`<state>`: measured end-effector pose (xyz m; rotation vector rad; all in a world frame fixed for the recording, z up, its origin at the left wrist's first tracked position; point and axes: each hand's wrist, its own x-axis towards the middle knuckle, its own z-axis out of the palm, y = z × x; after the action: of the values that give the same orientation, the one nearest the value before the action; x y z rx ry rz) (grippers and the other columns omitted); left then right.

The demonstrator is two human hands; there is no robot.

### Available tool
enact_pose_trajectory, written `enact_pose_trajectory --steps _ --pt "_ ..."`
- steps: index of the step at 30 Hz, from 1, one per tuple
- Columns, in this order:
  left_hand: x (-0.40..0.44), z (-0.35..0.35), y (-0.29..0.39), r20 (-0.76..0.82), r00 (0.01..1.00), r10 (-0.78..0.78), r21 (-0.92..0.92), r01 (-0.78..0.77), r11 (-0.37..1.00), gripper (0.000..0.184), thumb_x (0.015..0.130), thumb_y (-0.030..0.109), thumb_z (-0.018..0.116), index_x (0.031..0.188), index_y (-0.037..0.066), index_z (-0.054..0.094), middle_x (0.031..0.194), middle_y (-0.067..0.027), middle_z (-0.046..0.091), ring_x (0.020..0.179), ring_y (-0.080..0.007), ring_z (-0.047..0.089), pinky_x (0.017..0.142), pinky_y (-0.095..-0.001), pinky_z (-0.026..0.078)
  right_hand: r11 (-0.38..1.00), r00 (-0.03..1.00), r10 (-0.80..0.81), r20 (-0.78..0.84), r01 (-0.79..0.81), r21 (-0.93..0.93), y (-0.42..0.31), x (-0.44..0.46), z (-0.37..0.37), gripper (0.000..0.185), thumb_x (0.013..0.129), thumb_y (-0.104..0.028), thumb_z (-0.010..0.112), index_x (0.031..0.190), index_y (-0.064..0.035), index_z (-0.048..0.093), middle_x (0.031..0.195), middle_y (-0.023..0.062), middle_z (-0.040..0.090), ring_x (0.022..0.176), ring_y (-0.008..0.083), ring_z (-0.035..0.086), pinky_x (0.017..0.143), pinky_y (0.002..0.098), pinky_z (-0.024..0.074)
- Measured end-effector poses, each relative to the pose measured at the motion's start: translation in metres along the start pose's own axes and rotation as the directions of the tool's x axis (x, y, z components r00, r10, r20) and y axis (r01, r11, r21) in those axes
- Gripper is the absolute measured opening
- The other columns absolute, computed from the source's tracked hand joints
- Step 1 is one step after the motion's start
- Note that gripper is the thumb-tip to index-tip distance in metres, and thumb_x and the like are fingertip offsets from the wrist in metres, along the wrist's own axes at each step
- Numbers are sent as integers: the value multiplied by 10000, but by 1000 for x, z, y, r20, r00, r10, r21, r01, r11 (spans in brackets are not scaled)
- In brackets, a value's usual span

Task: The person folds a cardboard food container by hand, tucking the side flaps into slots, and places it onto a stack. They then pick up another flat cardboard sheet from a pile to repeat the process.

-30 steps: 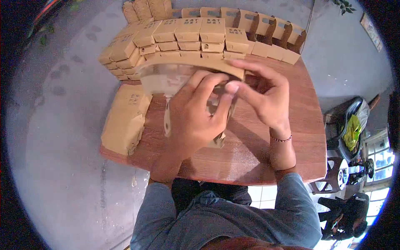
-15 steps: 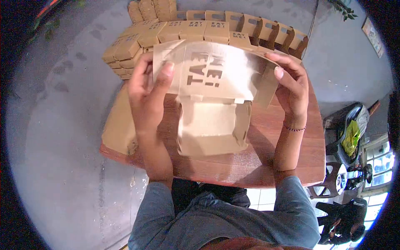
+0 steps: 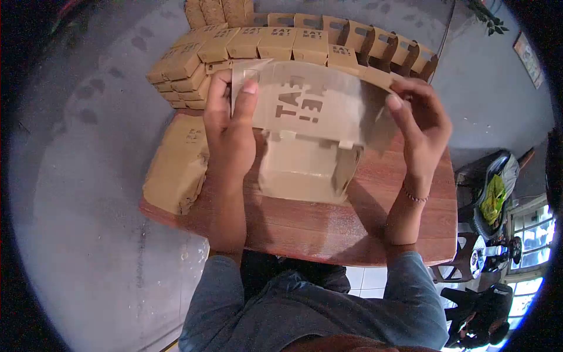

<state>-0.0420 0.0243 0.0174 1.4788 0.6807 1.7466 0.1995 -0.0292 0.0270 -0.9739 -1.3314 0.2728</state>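
A brown cardboard food box (image 3: 308, 176) is held over the wooden table, its tray part formed and open towards me. Its lid, printed "EAT ME!", stands raised behind the tray, the lettering turned sideways and upside down. My left hand (image 3: 234, 129) pinches the lid's left side flap, thumb on the near face and fingers behind. At the lid's right end, my right hand (image 3: 419, 120) grips the side flap between thumb and fingers. That right flap is blurred and partly hidden by the hand.
Stacked closed boxes (image 3: 275, 42) printed "EAT ME!" line the table's far side, with a row of handled carriers (image 3: 381, 44) behind. A flat brown paper package (image 3: 173, 167) lies at the left of the wooden table (image 3: 316, 237). Chairs (image 3: 466, 252) stand beyond the right edge.
Both hands have shifted a little to the right with the box. The lid has tilted slightly, its right side lower, and the tray sits a bit higher in view.
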Motion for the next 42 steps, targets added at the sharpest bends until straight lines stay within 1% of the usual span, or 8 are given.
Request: enact_pose_trajectory --steps 7,13,18,22,23,26,35,42 --pt "-2 6 10 -77 994 -72 -23 70 997 192 979 193 531 1056 17 525 1011 -56 605 930 -104 518 855 -261 430 941 966 -223 130 248 -229 -6 5 5 319 729 -50 789 1012 11 654 1024 120 663 999 221 617 902 324 465" --pt "0 4 0 -38 999 -12 99 15 995 223 993 216 514 1086 14 508 1039 -66 593 951 -111 516 859 -265 429 837 882 -468 -64 418 -353 -14 -4 10 257 740 -54 776 959 15 658 929 112 671 915 232 632 854 323 476" --pt "-9 17 3 -8 994 111 220 -107 970 216 1000 223 495 1049 12 486 963 -68 588 883 -110 514 802 -293 448 997 986 -76 146 74 16 -22 -22 21 142 836 -111 695 850 28 670 783 109 669 772 186 629 721 299 486" --pt "-21 24 -6 64 983 175 296 -186 937 264 951 180 532 1141 3 480 1095 -133 578 986 -203 537 892 -336 429 902 930 187 316 -290 319 -21 -22 29 246 896 -189 660 837 47 691 811 95 695 769 134 623 719 282 497" --pt "-20 23 -6 67 983 173 294 -185 938 264 951 180 532 1141 3 480 1095 -133 578 986 -203 537 892 -336 429 902 931 190 313 -291 318 -21 -22 30 246 896 -189 660 837 47 691 811 95 695 769 134 623 719 282 497" --pt "-14 21 -7 390 801 454 370 -588 719 157 925 64 499 1052 -22 463 981 -182 557 888 -259 564 816 -362 454 856 919 237 316 -352 380 -21 -21 30 274 901 -211 661 849 53 711 812 102 707 745 135 631 713 272 506" --pt "-16 23 0 403 721 564 403 -693 598 90 858 13 569 931 0 519 929 -172 581 802 -317 596 701 -391 494 760 911 246 330 -393 518 -16 -18 28 179 865 -141 687 806 24 725 751 101 702 713 116 627 696 258 494" --pt "-15 23 2 388 780 491 300 -611 732 120 837 25 603 938 12 539 931 -154 575 789 -289 593 686 -372 489 856 935 254 247 -336 393 -11 -20 35 106 834 -87 706 821 10 664 809 60 683 754 98 609 686 246 470"
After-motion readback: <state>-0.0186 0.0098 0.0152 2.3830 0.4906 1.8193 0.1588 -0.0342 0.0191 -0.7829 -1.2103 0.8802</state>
